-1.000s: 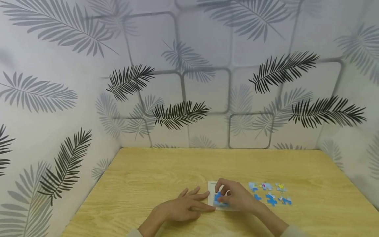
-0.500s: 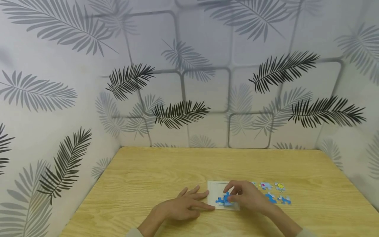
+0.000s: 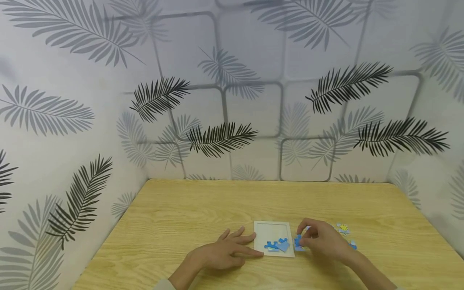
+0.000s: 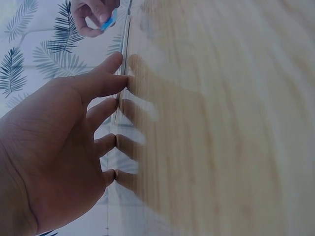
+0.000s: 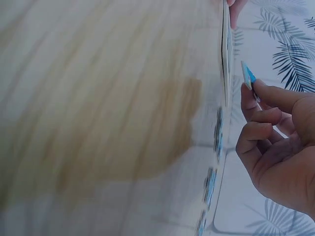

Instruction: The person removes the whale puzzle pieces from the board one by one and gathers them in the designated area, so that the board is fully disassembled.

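In the head view my left hand lies with spread fingers at the left side of a white puzzle tray, the index fingertip at its lower left corner. The left wrist view shows its fingertips resting on the table. Two blue puzzle pieces are in the lower part of the tray, the right one turned askew over its neighbour. My right hand, just right of the tray, pinches another blue puzzle piece between thumb and fingers. In the right wrist view this piece is raised and tilted.
Loose puzzle pieces lie on the wooden table to the right, one with a yellow sun and a blue one; others are hidden behind the right hand. A leaf-patterned wall stands behind the table.
My right hand has moved right, from over the tray to beside its right edge, with a blue puzzle piece between its fingers. The two pieces in the tray now show. My left hand stays put.
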The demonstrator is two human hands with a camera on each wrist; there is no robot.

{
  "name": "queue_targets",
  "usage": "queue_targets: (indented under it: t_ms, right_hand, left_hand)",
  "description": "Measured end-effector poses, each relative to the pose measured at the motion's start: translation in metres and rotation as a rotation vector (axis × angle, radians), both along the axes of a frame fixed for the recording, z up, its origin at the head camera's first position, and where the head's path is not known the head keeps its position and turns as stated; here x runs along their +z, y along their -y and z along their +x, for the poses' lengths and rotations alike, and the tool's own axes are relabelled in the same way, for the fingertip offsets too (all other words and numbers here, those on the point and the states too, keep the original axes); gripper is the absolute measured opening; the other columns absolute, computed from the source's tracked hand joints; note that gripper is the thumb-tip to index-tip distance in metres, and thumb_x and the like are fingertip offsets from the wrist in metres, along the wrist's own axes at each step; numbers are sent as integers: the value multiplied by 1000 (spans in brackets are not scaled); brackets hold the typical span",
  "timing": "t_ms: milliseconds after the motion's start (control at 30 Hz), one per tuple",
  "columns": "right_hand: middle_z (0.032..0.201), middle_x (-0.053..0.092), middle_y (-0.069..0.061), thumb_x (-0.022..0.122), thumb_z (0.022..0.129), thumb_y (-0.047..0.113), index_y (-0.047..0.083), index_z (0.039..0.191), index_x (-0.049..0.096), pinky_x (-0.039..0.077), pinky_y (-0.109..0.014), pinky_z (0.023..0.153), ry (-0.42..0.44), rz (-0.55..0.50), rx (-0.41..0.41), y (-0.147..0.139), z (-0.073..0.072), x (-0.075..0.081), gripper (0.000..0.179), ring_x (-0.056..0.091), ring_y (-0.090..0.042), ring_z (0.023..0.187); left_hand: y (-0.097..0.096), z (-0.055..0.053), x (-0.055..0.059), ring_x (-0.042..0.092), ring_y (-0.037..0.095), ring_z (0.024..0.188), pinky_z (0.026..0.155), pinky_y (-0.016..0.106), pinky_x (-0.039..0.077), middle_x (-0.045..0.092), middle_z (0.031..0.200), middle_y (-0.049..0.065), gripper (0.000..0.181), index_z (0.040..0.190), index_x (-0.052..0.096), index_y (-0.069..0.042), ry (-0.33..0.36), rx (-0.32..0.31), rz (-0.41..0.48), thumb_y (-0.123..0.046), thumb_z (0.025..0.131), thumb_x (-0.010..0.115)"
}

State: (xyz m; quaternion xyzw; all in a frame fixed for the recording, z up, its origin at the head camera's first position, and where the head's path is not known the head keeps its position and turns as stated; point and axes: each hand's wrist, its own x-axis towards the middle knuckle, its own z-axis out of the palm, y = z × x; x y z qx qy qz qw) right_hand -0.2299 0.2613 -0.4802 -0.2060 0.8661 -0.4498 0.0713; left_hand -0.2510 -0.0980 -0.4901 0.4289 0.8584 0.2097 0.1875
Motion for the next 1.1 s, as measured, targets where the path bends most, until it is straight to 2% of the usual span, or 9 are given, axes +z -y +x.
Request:
queue_targets:
  t_ms: [233, 400, 533, 700, 867, 1000, 1100]
  right_hand:
    - [90, 68, 1, 76, 94, 12, 9, 101, 64, 51, -24, 67, -28, 47, 64, -25, 11, -2, 14, 62, -9, 80]
    - [91, 65, 6, 81, 90, 17, 14, 97, 65, 51, -23, 73, -104, 129, 48, -30, 15, -5, 18, 59, -7, 85]
    - [91, 64, 7, 82, 88, 17, 16, 94, 65, 50, -23, 71, -119, 142, 41, -30, 14, -6, 18, 57, -7, 84]
    - [92, 65, 4, 80, 91, 15, 13, 99, 66, 52, -24, 67, -110, 98, 66, -28, 13, -7, 16, 57, -5, 78]
    - [105, 67, -8, 74, 97, 14, 4, 120, 64, 57, -25, 73, -76, -15, 128, -17, 8, -1, 27, 64, -9, 87]
    - [118, 62, -21, 70, 99, 11, -2, 132, 56, 53, -20, 55, 23, -94, 163, 0, 5, 2, 38, 61, -6, 67]
    - [122, 59, -24, 70, 99, 10, -2, 133, 57, 46, -17, 47, 71, -110, 150, 14, 3, 2, 38, 51, -2, 56]
  left_hand:
    - [0, 0, 3, 6, 38, 160, 122, 71, 2, 24, 172, -3, 45, 148, 55, -46, -3, -13, 1, -27, 109, 49]
    - [2, 1, 5, 7, 39, 160, 122, 71, 2, 24, 172, -2, 45, 149, 55, -45, -18, -13, 0, -26, 108, 49]
    - [2, 1, 4, 6, 38, 160, 122, 71, 2, 24, 172, -3, 45, 149, 55, -45, -18, -12, 2, -26, 108, 50]
    - [1, 0, 1, 4, 38, 160, 122, 71, 0, 23, 172, -3, 45, 149, 55, -46, -2, -16, 7, -27, 108, 49]
    - [1, 0, 1, 5, 38, 160, 122, 71, 1, 24, 172, -3, 45, 149, 55, -46, -5, -10, 4, -28, 109, 49]
    - [0, 0, 1, 6, 39, 160, 122, 72, 2, 25, 171, -3, 45, 148, 55, -47, -18, 0, 1, -30, 108, 49]
    - [-1, 2, 1, 6, 40, 160, 121, 72, 2, 25, 171, -3, 45, 148, 55, -48, -22, -1, 2, -29, 107, 49]
